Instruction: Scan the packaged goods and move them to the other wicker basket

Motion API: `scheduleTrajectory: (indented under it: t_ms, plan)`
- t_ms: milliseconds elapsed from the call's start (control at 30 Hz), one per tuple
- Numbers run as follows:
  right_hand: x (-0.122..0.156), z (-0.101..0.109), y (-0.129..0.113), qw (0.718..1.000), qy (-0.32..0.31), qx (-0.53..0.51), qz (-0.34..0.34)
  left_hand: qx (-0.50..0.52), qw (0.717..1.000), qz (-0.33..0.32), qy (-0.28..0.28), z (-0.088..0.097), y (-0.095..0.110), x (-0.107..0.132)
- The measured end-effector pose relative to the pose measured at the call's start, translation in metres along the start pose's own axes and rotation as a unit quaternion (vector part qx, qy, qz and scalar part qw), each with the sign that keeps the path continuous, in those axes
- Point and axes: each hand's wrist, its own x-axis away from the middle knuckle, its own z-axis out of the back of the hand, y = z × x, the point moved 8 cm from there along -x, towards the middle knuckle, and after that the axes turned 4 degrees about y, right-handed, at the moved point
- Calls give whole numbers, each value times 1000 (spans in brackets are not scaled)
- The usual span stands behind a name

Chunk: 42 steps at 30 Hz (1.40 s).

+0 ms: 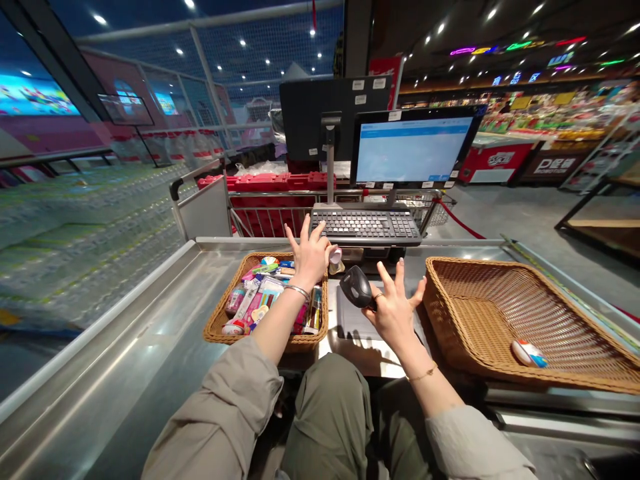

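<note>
My left hand (311, 259) is raised over the right edge of a wicker basket (210, 327) of small packaged goods, just in front of the keyboard (367, 225). Its thumb and a finger pinch a small pale item with a round end (335, 256); its kind is unclear. The other fingers are spread. My right hand (396, 312) grips a black handheld barcode scanner (356, 287) between thumb and curled index finger, the remaining fingers stretched out. The scanner's handle is mostly hidden by the hand. In the right wicker basket (470, 313) lies a white, red and blue egg-shaped package (529, 353).
Behind the keyboard stands a lit monitor (413, 150), with a second screen (333, 113) facing away beside it. A metal counter (150, 333) extends to the left, with stacked bottled drinks (85, 247) past its rim. A shopping cart (270, 213) stands behind the counter.
</note>
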Motion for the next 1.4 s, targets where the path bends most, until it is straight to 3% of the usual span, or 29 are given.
scheduleTrajectory:
  t_ms: [900,1400]
  plan:
    - [0,0,-2,1000,9,-6,20,19,1000,-9,-7,1,8,-4]
    - [-2,6,-5,1000,25,-9,3,19,999,-30,39,3,10,-4]
